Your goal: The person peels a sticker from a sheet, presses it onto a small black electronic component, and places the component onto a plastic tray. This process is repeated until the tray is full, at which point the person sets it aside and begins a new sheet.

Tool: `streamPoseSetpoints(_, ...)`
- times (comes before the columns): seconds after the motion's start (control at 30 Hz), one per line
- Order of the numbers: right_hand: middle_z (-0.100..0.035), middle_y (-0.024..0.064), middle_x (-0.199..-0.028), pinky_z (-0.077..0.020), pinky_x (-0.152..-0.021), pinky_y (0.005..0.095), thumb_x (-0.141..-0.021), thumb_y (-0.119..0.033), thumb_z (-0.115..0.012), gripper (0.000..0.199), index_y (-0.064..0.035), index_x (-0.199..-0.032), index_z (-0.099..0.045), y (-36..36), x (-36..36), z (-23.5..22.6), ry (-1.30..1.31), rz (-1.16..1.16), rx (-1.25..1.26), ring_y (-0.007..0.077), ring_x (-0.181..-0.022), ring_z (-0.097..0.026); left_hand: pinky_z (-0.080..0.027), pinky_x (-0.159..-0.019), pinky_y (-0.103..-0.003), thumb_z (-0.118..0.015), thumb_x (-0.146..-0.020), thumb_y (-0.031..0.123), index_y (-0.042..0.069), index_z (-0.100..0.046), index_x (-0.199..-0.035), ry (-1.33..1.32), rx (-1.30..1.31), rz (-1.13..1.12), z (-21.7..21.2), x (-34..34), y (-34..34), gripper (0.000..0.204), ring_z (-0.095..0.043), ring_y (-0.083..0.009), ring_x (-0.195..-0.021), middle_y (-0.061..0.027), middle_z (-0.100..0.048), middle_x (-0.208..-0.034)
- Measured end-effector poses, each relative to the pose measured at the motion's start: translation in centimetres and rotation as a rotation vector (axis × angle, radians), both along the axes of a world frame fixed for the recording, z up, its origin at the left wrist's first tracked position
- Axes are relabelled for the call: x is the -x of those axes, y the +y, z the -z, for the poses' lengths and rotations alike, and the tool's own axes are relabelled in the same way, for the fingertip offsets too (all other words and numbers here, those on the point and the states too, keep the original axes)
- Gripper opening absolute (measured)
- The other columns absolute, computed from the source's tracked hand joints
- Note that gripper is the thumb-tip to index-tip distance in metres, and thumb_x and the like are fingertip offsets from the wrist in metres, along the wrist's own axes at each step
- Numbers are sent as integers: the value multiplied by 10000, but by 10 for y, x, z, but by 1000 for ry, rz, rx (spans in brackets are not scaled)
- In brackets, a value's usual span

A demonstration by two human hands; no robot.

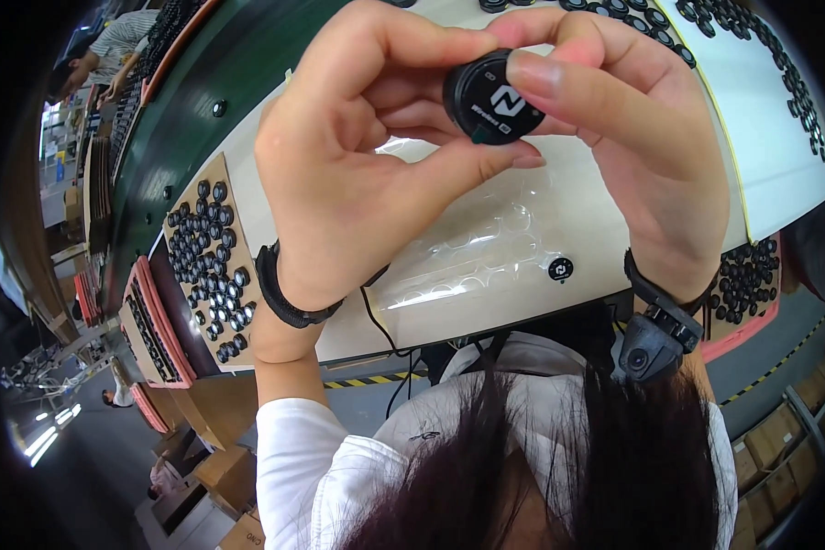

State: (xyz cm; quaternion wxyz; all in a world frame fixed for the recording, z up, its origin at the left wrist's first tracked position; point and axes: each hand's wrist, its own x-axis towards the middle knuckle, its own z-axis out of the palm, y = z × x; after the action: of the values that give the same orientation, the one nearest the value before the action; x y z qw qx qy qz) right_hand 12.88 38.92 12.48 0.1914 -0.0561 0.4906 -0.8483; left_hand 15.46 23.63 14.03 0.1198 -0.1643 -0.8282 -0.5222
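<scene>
Both hands are raised over the table and meet at a round black disc point(475, 99) with white printing on its face. My left hand point(367, 151) pinches it from the left and below, thumb under its lower rim and fingers behind. With its thumb on the upper right of the face, my right hand point(646, 119) grips it too, its other fingers partly hidden. A small dark green tab shows at the disc's lower edge. Below the hands lies a clear sheet point(472, 261) marked with rows of round outlines. At its right end sits one round black sticker point(560, 269) with a white mark.
Many black discs stand on a brown board point(213, 266) at left, with more on a white surface point(752, 119) at right. A green conveyor belt point(188, 115) runs along the far left side, carrying a few discs. A pink-edged tray point(742, 335) of discs sits at lower right.
</scene>
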Motion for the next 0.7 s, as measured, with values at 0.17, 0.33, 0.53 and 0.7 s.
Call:
streamPoseSetpoints(0.17,-567,140,-916,-448,-754,236,-773,-10,-624,80,14,-713,-577,7,-1,-17,-47,-40,-46,147,-841,-571,-531,-770,-287,-720,-608,-113,-66,-494,-976,40,13,5,-1,1,2,434,-617,-194,-857,-166,-601,-945)
streamPoseSetpoints(0.33,-571,140,-937,-445,-760,237,-776,-8,-618,58,15,-737,-582,10,-1,-17,-52,-75,-67,150,-838,-572,-529,-753,-274,-730,-595,-109,-69,-493,-978,-6,2,-11,-2,0,1,452,-621,-186,-836,-159,-611,-901)
streamPoseSetpoints(0.53,-582,123,-932,-448,-767,237,-782,-9,-613,73,12,-722,-576,7,5,2,67,-55,-3,143,-839,-582,-531,-739,-269,-718,-595,-126,-72,-493,-967,-7,4,-15,-5,0,2,438,-625,-185,-816,-154,-615,-879)
streamPoseSetpoints(0.7,-580,124,-936,-454,-764,238,-786,-13,-612,87,12,-715,-568,6,2,-6,-53,-64,-16,144,-829,-589,-533,-738,-271,-709,-596,-136,-75,-497,-962,-11,22,-15,-4,0,2,427,-625,-184,-813,-157,-617,-878)
